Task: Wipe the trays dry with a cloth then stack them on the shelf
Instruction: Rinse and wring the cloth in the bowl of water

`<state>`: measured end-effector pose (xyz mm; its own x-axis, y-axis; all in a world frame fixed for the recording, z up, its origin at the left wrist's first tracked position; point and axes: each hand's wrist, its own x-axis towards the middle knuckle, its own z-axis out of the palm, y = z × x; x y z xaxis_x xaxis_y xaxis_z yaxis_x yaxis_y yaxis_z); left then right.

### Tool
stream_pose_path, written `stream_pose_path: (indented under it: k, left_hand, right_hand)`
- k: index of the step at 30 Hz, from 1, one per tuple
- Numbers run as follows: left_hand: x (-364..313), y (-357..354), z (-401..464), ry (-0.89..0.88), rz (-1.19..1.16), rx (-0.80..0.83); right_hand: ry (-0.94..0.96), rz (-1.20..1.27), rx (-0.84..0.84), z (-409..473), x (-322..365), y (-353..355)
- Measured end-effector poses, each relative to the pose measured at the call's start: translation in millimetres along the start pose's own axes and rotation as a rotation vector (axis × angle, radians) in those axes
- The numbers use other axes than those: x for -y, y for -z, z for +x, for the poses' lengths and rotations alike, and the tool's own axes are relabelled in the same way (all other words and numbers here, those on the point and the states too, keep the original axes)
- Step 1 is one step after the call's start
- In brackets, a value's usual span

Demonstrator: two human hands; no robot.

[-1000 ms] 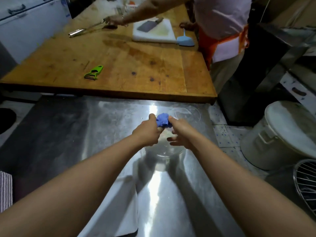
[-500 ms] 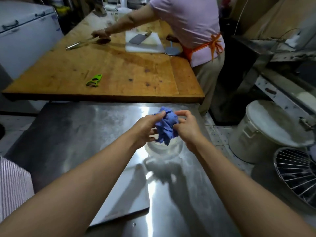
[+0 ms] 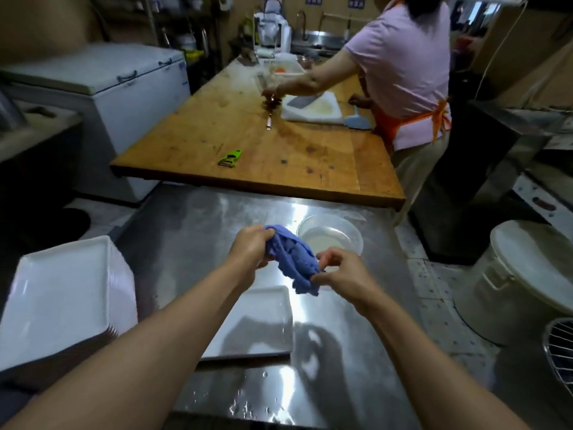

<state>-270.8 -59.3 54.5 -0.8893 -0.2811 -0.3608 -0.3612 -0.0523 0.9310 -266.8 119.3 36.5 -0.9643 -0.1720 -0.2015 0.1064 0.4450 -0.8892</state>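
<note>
Cloth (image 3: 293, 259) now unbunched, stretched between hands.

A crumpled blue cloth (image 3: 291, 259) is hanging soft and matt at centre frame. Below it, the glossy steel table (image 3: 186, 231) is glinting with droplets, while the upper wooden table (image 3: 294, 156) is showing a worn, stained sheen.

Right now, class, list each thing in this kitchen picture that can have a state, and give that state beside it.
Left hand: grip curled round the cloth's upper end.
Right hand: pinches the cloth's lower end.
Blue cloth: bunched, held above the steel table.
Single tray: lying flat on the table, drops on it.
Stack of white trays: piled at the left.
Clear bowl: upright, liquid inside.
Chest freezer: lid shut.
White bucket: lid on.
</note>
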Motion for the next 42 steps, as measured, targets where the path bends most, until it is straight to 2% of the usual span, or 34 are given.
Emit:
stream_pose_path:
  k: [2,5,10,15,19,24,25,27,29,30,32,34,39,42]
  left_hand:
    - [-0.7,4.5,-14.6,0.046,-0.094,0.03]
    - [-2.4,11.5,-38.6,-0.021,-0.098,0.059]
    - [-10.3,33.9,-68.6,-0.187,-0.051,0.074]
    - [-20.1,58.9,-90.6,-0.223,-0.182,0.085]
    - [-22.7,82.2,-98.9,-0.08,-0.24,0.041]
    - [-8.4,113.8,-106.2,0.071,-0.016,0.127]
    - [-4.6,118.7,-104.7,0.099,-0.008,0.125]
    - [1.3,126.4,-102.3,0.121,-0.045,0.078]
    - [7.8,134.3,-95.5,0.145,-0.09,-0.043]
    - [11.2,138.6,-91.5,0.156,-0.087,-0.108]
    - [18.2,146.5,-83.6,0.151,-0.015,-0.18]
    - [21.6,150.1,-81.6,0.117,0.082,-0.163]
    - [25.3,155.8,-81.5,-0.025,0.461,-0.004]
    - [28.8,159.5,-84.2,-0.08,0.649,0.169]
  right_hand:
    - [0.029,0.097,0.087,-6.3,8.2,-1.7]
    - [0.091,0.208,0.207,-13.3,24.4,-6.5]
    - [0.073,0.144,0.476,-23.7,39.7,-19.9]
    - [0.121,0.126,0.608,-40.4,43.0,-40.2]
    - [-0.014,0.329,0.423,-44.0,46.6,-43.3]
    - [0.003,0.158,0.251,-40.5,48.9,-44.5]
    - [-0.021,0.156,0.26,-40.7,49.8,-45.0]
    - [-0.152,0.246,0.385,-42.8,50.9,-43.7]
    - [-0.257,0.366,0.534,-47.7,50.6,-40.3]
    - [-0.249,0.375,0.577,-49.6,49.3,-39.2]
    - [-0.153,0.268,0.608,-54.1,47.5,-41.9]
    - [-0.048,0.081,0.571,-60.2,47.8,-50.2]
    - [0.237,-0.388,0.301,-59.2,47.8,-66.7]
    - [0.283,-0.598,0.147,-53.0,43.4,-69.0]
